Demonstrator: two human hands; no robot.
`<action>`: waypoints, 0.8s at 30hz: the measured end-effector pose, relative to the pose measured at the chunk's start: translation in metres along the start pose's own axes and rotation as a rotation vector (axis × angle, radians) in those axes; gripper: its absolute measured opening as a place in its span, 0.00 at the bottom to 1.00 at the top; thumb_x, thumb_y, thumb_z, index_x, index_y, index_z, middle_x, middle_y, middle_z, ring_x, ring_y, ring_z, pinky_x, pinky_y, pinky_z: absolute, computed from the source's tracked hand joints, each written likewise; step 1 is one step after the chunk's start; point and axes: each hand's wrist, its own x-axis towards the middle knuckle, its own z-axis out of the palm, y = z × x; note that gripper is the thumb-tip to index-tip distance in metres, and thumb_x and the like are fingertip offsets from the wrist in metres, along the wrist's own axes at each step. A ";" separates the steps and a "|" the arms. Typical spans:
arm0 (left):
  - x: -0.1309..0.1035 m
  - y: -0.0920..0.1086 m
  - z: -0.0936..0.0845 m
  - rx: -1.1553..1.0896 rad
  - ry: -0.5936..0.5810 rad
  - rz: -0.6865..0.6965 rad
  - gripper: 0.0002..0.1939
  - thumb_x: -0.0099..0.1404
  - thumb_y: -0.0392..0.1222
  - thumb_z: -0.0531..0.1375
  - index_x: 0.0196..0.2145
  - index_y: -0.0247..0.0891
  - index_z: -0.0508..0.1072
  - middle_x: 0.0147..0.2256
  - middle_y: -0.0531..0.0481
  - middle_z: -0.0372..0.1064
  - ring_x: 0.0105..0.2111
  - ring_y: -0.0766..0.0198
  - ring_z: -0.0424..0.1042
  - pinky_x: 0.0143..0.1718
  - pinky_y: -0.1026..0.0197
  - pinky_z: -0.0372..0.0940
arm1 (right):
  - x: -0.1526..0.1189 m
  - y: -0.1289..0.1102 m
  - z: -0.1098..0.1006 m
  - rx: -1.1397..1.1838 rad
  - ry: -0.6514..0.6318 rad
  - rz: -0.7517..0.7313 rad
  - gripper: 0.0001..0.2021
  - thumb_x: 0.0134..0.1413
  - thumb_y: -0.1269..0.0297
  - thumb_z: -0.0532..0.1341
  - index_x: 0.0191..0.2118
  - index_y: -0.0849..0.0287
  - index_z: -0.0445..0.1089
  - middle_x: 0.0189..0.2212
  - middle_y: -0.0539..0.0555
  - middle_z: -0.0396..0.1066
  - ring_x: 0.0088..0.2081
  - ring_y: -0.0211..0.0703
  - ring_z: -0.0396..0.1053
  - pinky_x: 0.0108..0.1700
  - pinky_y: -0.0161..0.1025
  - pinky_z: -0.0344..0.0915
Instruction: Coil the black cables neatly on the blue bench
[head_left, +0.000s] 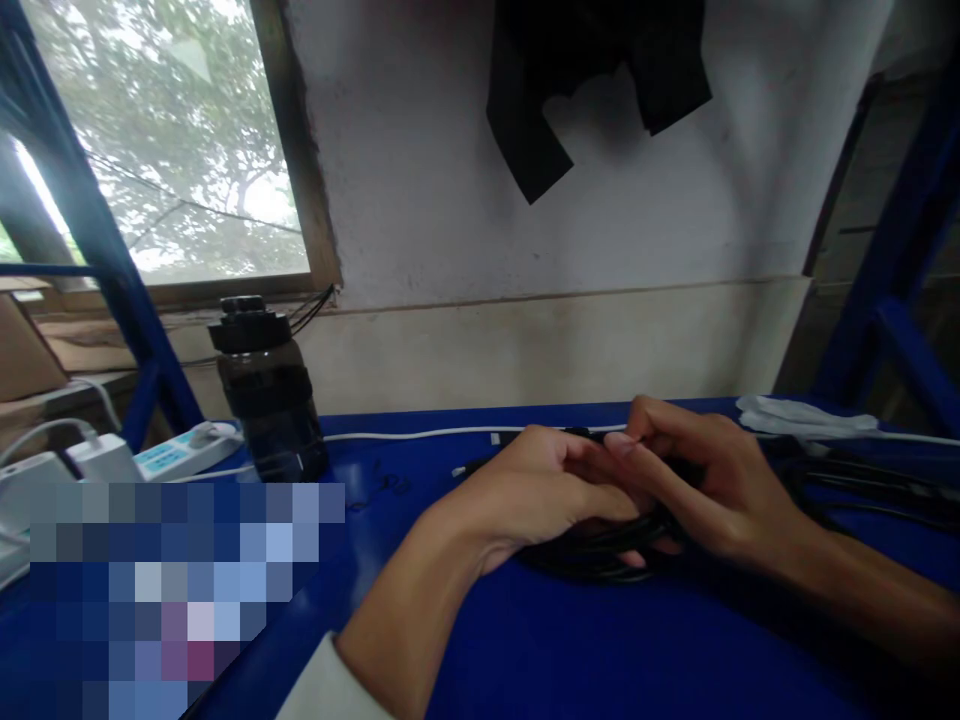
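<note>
A coil of black cable (589, 568) lies over the blue tabletop, partly covered by both hands. My left hand (547, 490) is wrapped around the bundle, with some fingertips showing beneath it. Close against it, my right hand (697, 470) has its thumb and index finger pinched together above the coil. Whatever sits in that pinch is too small or hidden to make out. A cable end (469, 467) with a light tip sticks out to the left, behind my left wrist.
More black cable (870, 480) lies at the right. Behind it rests a crumpled white item (806, 415). A white cord (405, 433) runs along the back edge. On the left stand a dark bottle (270, 400) and a power strip (191, 450); a pixelated area covers the front left.
</note>
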 end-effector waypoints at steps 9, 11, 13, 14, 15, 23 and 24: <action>0.005 -0.005 -0.007 -0.040 0.054 -0.015 0.09 0.54 0.23 0.68 0.30 0.33 0.78 0.30 0.54 0.74 0.31 0.69 0.73 0.49 0.60 0.66 | -0.001 0.000 0.001 0.002 0.018 0.033 0.17 0.69 0.55 0.62 0.27 0.54 0.65 0.17 0.48 0.63 0.18 0.39 0.62 0.19 0.37 0.56; 0.005 -0.005 -0.006 -0.061 0.046 -0.030 0.07 0.57 0.24 0.67 0.30 0.34 0.77 0.29 0.54 0.74 0.30 0.69 0.73 0.49 0.60 0.66 | 0.001 -0.002 0.001 0.003 0.015 0.030 0.18 0.68 0.55 0.62 0.26 0.54 0.64 0.16 0.48 0.64 0.17 0.39 0.62 0.19 0.36 0.56; 0.006 -0.005 -0.004 -0.054 0.028 -0.027 0.05 0.62 0.29 0.65 0.29 0.34 0.76 0.28 0.54 0.73 0.29 0.69 0.73 0.48 0.59 0.67 | 0.002 -0.003 0.000 -0.012 -0.003 0.044 0.18 0.69 0.55 0.61 0.26 0.54 0.65 0.16 0.48 0.64 0.17 0.39 0.63 0.18 0.36 0.57; 0.007 -0.005 -0.003 -0.043 0.002 -0.023 0.06 0.65 0.31 0.63 0.29 0.34 0.75 0.27 0.54 0.72 0.28 0.68 0.73 0.47 0.58 0.67 | 0.002 -0.003 0.000 -0.022 -0.007 0.049 0.18 0.69 0.55 0.61 0.26 0.54 0.65 0.16 0.48 0.64 0.17 0.39 0.63 0.18 0.35 0.57; 0.007 -0.004 -0.002 -0.033 -0.029 -0.019 0.09 0.67 0.33 0.61 0.28 0.35 0.75 0.25 0.54 0.71 0.28 0.68 0.73 0.47 0.57 0.67 | 0.002 -0.002 -0.001 -0.029 -0.004 0.045 0.18 0.69 0.55 0.61 0.27 0.54 0.65 0.16 0.47 0.64 0.16 0.38 0.63 0.18 0.35 0.57; -0.004 0.010 0.011 0.130 -0.065 0.114 0.09 0.64 0.44 0.62 0.31 0.35 0.75 0.32 0.48 0.74 0.31 0.64 0.74 0.34 0.62 0.65 | 0.002 -0.001 -0.004 0.108 0.079 0.113 0.16 0.70 0.55 0.61 0.30 0.54 0.64 0.16 0.45 0.66 0.14 0.34 0.62 0.15 0.31 0.52; -0.005 0.009 0.013 0.157 -0.055 0.128 0.11 0.61 0.47 0.67 0.32 0.35 0.75 0.33 0.47 0.74 0.32 0.64 0.74 0.33 0.63 0.64 | 0.002 -0.002 -0.005 0.127 0.088 0.105 0.16 0.70 0.55 0.62 0.30 0.54 0.64 0.17 0.45 0.66 0.15 0.34 0.62 0.16 0.31 0.53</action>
